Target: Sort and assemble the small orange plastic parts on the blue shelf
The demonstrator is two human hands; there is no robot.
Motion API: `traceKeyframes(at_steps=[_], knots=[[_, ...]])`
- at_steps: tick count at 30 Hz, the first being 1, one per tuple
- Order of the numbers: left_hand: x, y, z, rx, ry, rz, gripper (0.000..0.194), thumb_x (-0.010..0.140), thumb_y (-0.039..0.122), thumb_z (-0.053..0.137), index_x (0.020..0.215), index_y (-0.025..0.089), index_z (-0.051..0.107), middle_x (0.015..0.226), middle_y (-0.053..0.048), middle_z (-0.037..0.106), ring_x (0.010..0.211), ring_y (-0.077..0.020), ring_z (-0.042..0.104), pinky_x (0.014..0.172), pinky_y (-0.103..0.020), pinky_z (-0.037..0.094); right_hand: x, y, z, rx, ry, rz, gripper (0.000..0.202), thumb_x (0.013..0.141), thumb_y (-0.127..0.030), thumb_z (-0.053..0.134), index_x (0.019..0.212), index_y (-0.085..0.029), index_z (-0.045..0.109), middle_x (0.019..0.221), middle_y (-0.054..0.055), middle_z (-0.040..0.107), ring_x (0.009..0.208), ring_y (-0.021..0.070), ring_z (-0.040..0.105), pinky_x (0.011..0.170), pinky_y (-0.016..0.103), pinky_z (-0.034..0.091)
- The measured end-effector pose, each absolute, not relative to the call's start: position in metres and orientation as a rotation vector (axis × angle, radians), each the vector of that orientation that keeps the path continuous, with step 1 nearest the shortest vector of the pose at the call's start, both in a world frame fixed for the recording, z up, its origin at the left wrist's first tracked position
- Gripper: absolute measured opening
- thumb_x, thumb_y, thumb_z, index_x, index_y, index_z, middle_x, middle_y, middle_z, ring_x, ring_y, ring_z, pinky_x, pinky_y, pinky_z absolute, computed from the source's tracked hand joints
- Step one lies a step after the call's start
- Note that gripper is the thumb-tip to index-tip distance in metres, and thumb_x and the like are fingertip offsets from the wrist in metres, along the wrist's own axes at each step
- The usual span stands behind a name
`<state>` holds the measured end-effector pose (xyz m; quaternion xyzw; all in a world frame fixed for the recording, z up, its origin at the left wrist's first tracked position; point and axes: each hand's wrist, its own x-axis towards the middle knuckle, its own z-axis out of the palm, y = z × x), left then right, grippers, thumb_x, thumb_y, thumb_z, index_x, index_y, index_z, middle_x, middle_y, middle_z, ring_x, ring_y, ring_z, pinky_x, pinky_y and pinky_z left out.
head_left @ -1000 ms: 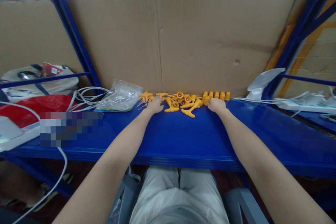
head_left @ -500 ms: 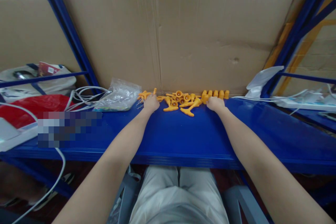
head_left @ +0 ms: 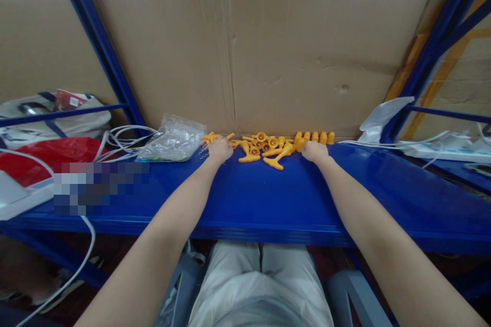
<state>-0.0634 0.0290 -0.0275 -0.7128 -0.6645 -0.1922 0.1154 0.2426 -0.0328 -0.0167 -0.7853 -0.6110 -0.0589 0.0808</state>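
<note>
Cardboard panel point(head_left: 307, 51): spans the upper frame behind the work; limits reach past the yellow pieces.
Blue tabletop point(head_left: 253, 204): middle of frame; bare front strip offers laying-down room.
Clear plastic bag point(head_left: 178, 138): left of centre, near the left hand; judged likeliest snag on that side.
White cables point(head_left: 126, 135): further left, beside the bag; well apart from both hands.
Left hand point(head_left: 220, 149): just left of centre, fingers curled, a yellow bar showing just past them. Cannot tell if it is pinched; fingertips hidden.
Right hand point(head_left: 315, 152): right of centre, curled in front of the yellow upright pieces point(head_left: 322, 138); cannot tell whether it holds one.
Yellow T-shaped pieces point(head_left: 274, 163): heaped between the hands, cups facing various ways. Judgement: lift singly by the crossbar, else neighbours may roll.
Small coiled bits point(head_left: 203, 152): left of the left hand, loose; probably springs. Keep the wrist high, lest they scatter.
</note>
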Motion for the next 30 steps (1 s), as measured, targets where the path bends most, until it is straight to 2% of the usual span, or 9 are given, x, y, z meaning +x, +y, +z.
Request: traceKeyframes(at_steps=[4,10,14,19,25,30], knots=[[-0.062,0.024,-0.025,-2.104,-1.951,-0.575,0.046,0.092,0.022,0.047,0.131,0.011,0.069,0.141,-0.02,0.064,0.131,-0.0361,0.059,0.112,-0.049,0.046,0.243,-0.033,-0.017,-2.348,-1.823,-0.181,0.052,0.1,-0.022,0.038,0.143,-0.002,0.06,0.137,0.028,0.065,0.132,0.034,0.061,0.108,0.042,0.047],[-0.056,0.021,-0.023,-2.239,-1.701,-0.656,0.049,0.09,0.016,0.048,0.134,0.022,0.068,0.149,-0.011,0.061,0.142,-0.0314,0.051,0.117,-0.053,0.039,0.243,-0.033,-0.017,-2.353,-1.837,-0.197,0.05,0.1,-0.024,0.04,0.139,-0.002,0.063,0.136,0.027,0.065,0.131,0.0342,0.062,0.107,0.041,0.047],[-0.047,0.024,-0.026,-2.543,-1.436,-0.517,0.052,0.086,0.012,0.052,0.131,0.027,0.071,0.149,-0.005,0.062,0.142,-0.0265,0.053,0.119,-0.044,0.04,0.242,-0.034,-0.016,-2.361,-1.832,-0.186,0.05,0.1,-0.024,0.041,0.139,-0.002,0.063,0.137,0.028,0.065,0.131,0.0344,0.062,0.107,0.041,0.048],[-0.044,0.038,-0.032,-2.701,-1.425,-0.498,0.054,0.081,0.01,0.056,0.13,0.026,0.072,0.143,-0.003,0.067,0.136,-0.0241,0.06,0.116,-0.035,0.044,0.241,-0.035,-0.015,-2.362,-1.823,-0.184,0.052,0.1,-0.024,0.039,0.141,-0.001,0.061,0.141,0.029,0.062,0.13,0.0355,0.062,0.106,0.042,0.048],[-0.05,0.05,-0.032,-2.76,-1.372,-0.501,0.039,0.075,0.01,0.062,0.107,0.025,0.08,0.133,-0.003,0.072,0.13,-0.0236,0.063,0.117,-0.035,0.045,0.243,-0.034,-0.017,-2.357,-1.837,-0.195,0.052,0.1,-0.024,0.039,0.14,-0.001,0.062,0.137,0.028,0.065,0.132,0.0353,0.061,0.108,0.042,0.047],[-0.05,0.049,-0.031,-2.822,-1.329,-0.465,0.034,0.073,0.01,0.061,0.098,0.023,0.081,0.141,-0.004,0.068,0.132,-0.024,0.062,0.117,-0.035,0.044,0.242,-0.034,-0.016,-2.361,-1.834,-0.193,0.051,0.099,-0.022,0.039,0.139,0.0,0.062,0.135,0.029,0.066,0.13,0.0353,0.062,0.107,0.042,0.048]])
